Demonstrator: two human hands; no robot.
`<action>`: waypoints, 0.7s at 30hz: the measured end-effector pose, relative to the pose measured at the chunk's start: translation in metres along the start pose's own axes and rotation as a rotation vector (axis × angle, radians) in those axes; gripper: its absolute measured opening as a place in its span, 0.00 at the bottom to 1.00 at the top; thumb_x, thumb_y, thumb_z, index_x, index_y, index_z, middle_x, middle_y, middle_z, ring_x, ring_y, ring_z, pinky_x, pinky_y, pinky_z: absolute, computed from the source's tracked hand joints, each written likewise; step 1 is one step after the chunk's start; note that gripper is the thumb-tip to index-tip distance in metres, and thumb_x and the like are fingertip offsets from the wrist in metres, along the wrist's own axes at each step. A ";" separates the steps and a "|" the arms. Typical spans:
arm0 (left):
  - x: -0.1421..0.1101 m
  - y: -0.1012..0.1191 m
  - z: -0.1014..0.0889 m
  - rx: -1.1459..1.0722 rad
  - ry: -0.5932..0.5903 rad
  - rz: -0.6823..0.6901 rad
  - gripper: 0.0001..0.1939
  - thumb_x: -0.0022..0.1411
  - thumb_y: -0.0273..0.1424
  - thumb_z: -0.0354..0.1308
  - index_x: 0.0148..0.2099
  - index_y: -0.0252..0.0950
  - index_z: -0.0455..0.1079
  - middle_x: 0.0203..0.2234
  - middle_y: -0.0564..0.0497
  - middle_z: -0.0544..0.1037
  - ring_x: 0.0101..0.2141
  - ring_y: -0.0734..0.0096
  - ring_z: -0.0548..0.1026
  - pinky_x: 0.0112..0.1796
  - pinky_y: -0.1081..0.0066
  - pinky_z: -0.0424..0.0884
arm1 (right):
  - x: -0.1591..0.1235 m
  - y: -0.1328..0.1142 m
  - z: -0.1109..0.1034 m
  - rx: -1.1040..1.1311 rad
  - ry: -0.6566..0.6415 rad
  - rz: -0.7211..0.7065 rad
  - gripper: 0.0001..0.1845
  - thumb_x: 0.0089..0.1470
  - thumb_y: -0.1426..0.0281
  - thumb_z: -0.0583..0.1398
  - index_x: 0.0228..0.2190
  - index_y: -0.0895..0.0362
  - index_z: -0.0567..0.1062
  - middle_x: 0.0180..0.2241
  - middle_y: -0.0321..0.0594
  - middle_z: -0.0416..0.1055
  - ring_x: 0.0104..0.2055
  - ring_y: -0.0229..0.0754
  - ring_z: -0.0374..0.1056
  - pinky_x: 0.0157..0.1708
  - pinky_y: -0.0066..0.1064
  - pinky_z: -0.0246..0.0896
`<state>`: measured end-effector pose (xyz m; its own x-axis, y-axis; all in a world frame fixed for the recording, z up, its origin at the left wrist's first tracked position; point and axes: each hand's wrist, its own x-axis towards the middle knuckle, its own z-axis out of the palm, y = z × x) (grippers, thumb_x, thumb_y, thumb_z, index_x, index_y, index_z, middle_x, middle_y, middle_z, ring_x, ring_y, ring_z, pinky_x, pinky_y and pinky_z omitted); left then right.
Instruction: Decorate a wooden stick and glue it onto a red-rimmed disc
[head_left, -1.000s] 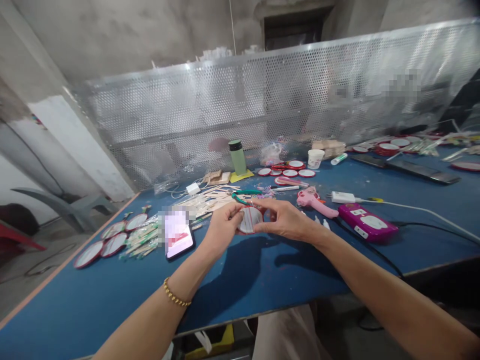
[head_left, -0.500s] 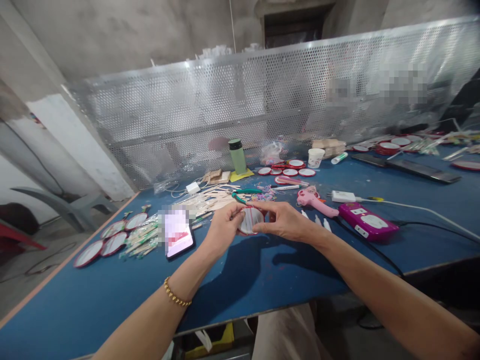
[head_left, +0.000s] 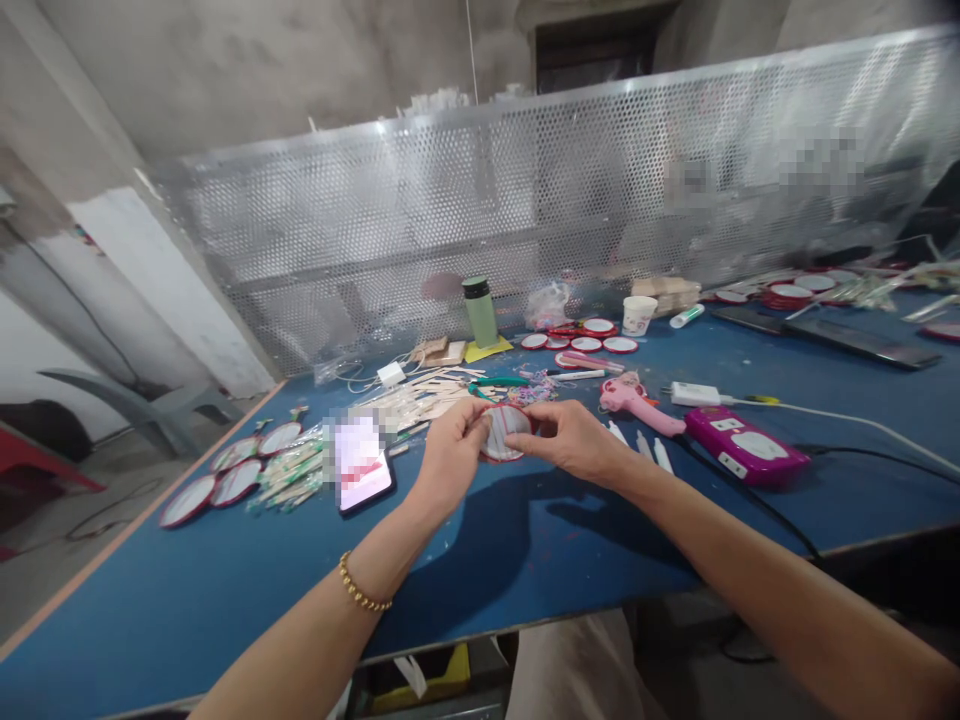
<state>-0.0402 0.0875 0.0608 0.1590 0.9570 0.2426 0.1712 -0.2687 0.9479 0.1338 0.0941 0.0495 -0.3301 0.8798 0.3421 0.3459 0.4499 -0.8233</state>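
The thumb of the left hand (head_left: pixel 455 445) presses on the near face of a red-rimmed disc (head_left: pixel 498 430), its fingers curled round the side and partly out of sight, so the left has a pinching hold. The thumb tip of the right hand (head_left: pixel 574 440) lies on the same face, its forefinger at the rim — a lighter touch, it seems, though how firmly it grips I cannot tell. The disc is tilted toward the wearer between the two hands, apparently raised over the blue table (head_left: pixel 225 620), where their shadows fall.

The step in hand looks like steadying the disc with the left while the right presses or adjusts its face. Any next move calls for the left to keep its pinch whenever the right thumb lifts, and for fingertips to stay off whatever should lie flat.

Just beyond the disc lie green pliers (head_left: pixel 501 381) and pale wooden sticks (head_left: pixel 431 395). A lit phone (head_left: pixel 362 470) is left of the left hand; white pens (head_left: pixel 662 455) and a pink tool (head_left: pixel 637 405) lie near the right. More round pieces (head_left: pixel 237 482) sit at the far left.

Against half a second ago, the right thumb has moved farther onto the face — it was at the lower edge — and the whole view has shifted slightly. The two-handed hold is otherwise much the same.
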 end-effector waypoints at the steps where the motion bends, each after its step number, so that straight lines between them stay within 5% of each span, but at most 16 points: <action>1: 0.000 0.001 0.000 -0.011 0.014 0.001 0.07 0.57 0.33 0.58 0.36 0.35 0.73 0.24 0.53 0.74 0.23 0.72 0.71 0.25 0.73 0.70 | 0.000 -0.001 0.001 0.011 0.010 0.008 0.18 0.50 0.58 0.62 0.20 0.59 0.71 0.18 0.30 0.57 0.22 0.32 0.51 0.22 0.26 0.45; 6: 0.001 0.004 -0.004 -0.052 0.064 0.010 0.07 0.56 0.32 0.58 0.37 0.35 0.73 0.28 0.51 0.76 0.25 0.71 0.72 0.25 0.73 0.72 | -0.002 -0.008 0.005 0.151 0.002 0.042 0.19 0.52 0.57 0.60 0.19 0.57 0.69 0.17 0.30 0.57 0.19 0.32 0.53 0.20 0.26 0.48; 11: 0.002 0.007 -0.007 -0.065 0.101 -0.004 0.08 0.57 0.31 0.56 0.39 0.35 0.73 0.29 0.50 0.77 0.27 0.70 0.73 0.25 0.72 0.73 | -0.006 -0.012 0.008 0.362 -0.038 0.159 0.18 0.49 0.55 0.62 0.26 0.59 0.75 0.24 0.35 0.71 0.17 0.30 0.61 0.19 0.25 0.56; 21: 0.003 0.010 -0.010 -0.073 0.117 -0.005 0.10 0.57 0.30 0.57 0.41 0.33 0.73 0.31 0.49 0.78 0.26 0.71 0.73 0.25 0.72 0.73 | -0.004 -0.008 0.012 0.547 -0.011 0.254 0.10 0.46 0.65 0.63 0.27 0.60 0.76 0.27 0.40 0.77 0.16 0.30 0.64 0.19 0.25 0.60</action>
<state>-0.0475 0.0884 0.0726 0.0431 0.9656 0.2565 0.0998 -0.2596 0.9606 0.1217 0.0849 0.0492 -0.3061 0.9465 0.1017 -0.0862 0.0789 -0.9932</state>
